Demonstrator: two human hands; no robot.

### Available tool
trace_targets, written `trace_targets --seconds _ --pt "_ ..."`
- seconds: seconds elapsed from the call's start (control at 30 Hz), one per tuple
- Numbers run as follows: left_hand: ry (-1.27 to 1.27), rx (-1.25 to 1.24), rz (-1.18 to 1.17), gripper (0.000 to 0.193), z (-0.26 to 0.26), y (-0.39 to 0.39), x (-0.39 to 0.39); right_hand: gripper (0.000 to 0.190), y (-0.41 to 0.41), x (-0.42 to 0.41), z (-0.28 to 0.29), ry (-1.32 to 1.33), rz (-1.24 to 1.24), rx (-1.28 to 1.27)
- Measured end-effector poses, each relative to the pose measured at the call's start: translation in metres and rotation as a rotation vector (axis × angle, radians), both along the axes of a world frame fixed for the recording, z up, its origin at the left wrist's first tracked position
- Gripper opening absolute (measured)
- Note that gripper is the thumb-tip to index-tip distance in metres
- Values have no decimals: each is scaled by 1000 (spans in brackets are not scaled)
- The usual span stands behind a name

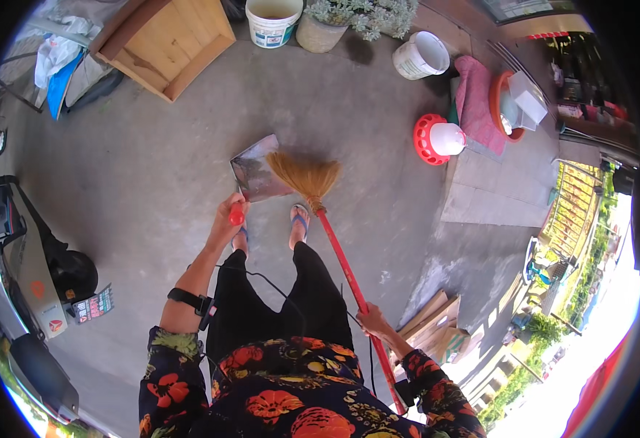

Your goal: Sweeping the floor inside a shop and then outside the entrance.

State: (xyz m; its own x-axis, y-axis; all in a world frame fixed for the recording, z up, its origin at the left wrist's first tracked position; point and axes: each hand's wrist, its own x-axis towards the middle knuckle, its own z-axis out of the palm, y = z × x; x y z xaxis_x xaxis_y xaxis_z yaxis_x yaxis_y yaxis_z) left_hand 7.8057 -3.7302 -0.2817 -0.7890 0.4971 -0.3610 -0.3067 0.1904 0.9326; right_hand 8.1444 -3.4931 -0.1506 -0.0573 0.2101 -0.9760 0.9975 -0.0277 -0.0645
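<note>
My left hand (229, 214) is closed around the red handle of a dustpan (260, 174), whose metal pan sits at floor level just in front of my feet. In my right hand (375, 322) is the red stick (345, 263) of a straw broom. The broom's bristles (310, 174) fan out beside the pan and overlap its right edge. Some dark matter appears inside the pan, too unclear to name. My feet in blue-strapped flip-flops (299, 220) stand right behind the pan on the concrete floor (188, 148).
A scooter (29, 274) is parked at the left. Ahead stand a wooden box (174, 44), a white bucket (274, 24), a potted plant (322, 30) and a tilted bucket (421, 56). A red-and-white poultry feeder (440, 139) is at the right, with flattened cardboard (435, 320) nearer me.
</note>
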Motion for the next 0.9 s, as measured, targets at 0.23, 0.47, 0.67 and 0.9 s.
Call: trace_targets --seconds 0.23,0.47,0.67,0.9 --pt "-65 -28 110 13 -1 2 22 15 72 -67 -59 156 138 331" --pt "-332 235 397 15 -9 10 38 27 77 -115 -117 69 455 231" --pt "-184 199 313 17 -3 6 37 32 24 -19 -87 76 627 171" --pt "-206 242 304 15 -15 -2 35 25 22 52 -38 100 472 284"
